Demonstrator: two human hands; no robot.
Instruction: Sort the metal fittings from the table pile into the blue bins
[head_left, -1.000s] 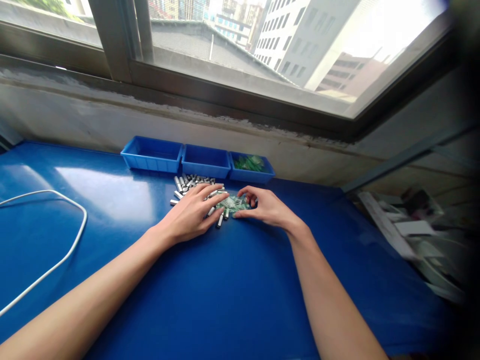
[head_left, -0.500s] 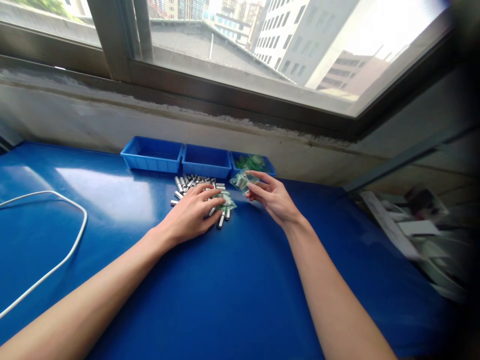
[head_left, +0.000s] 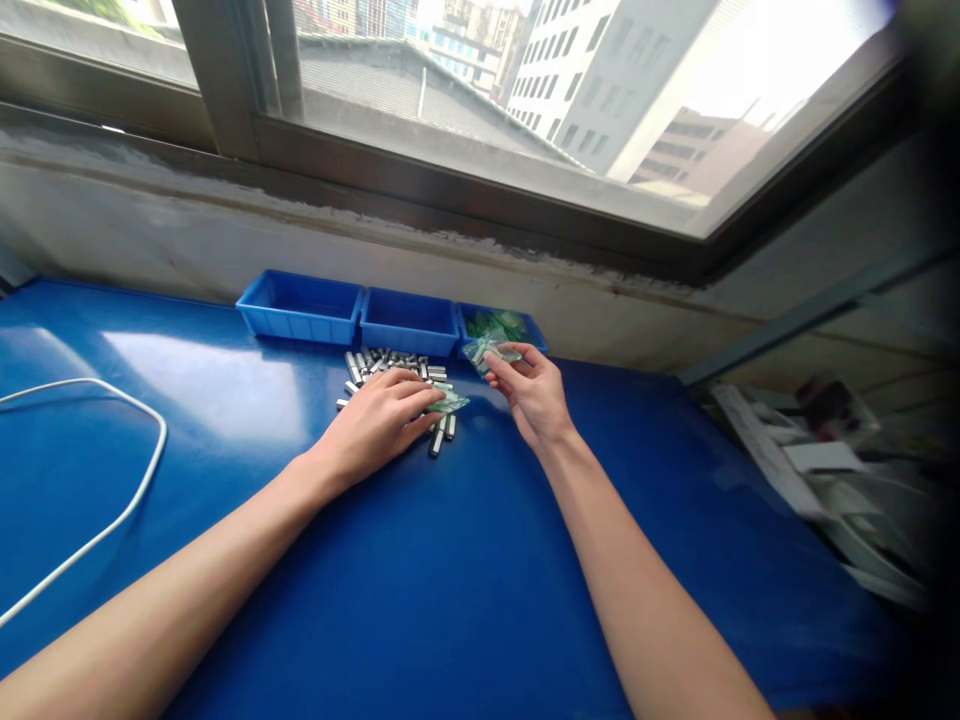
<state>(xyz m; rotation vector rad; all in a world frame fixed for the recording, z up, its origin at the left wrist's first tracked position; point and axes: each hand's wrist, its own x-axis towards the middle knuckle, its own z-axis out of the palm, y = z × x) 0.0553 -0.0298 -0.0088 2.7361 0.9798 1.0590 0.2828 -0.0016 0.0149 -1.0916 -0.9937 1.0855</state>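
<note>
The green-tinted packet [head_left: 478, 350] is pinched by the right hand [head_left: 536, 395] at the rightmost blue bin [head_left: 535, 333]; any print is too blurred for reading. A second packet [head_left: 454, 401] is partly covered by the left hand [head_left: 382, 420], near silvery pieces [head_left: 364, 363]; whether it is gripped cannot be told.

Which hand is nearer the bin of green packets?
Right: the right hand, holding a packet, is just in front of the bin; the left hand is farther left, over silvery pieces.
</note>
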